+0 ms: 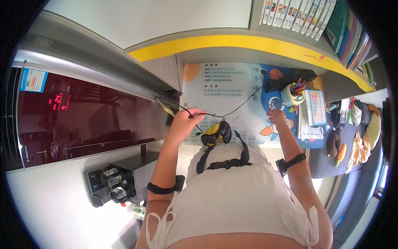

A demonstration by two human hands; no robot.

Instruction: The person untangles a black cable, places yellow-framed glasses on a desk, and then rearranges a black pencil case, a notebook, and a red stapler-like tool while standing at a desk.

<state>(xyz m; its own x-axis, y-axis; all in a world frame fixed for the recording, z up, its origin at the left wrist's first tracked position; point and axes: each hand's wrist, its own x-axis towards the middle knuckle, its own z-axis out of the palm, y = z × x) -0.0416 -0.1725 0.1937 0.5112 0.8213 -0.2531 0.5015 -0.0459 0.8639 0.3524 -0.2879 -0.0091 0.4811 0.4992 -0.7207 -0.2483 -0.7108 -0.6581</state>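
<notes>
My left hand pinches a thin black cable between thumb and fingers, above the left part of the desk mat. From there the cable runs rightward and back towards a long black object. A short end with a small plug hangs below the hand. Close by, at the front edge of the mat, lies a crumpled yellow and black item whose kind is unclear. My right hand is over the astronaut picture on the mat, fingers curled; whether it grips anything is not visible.
Right of the right hand stand a pen holder full of pencils and a stack of papers with a desk calendar. A bookshelf overhangs the desk. At left is a dark red glossy appliance panel; at right, a sofa.
</notes>
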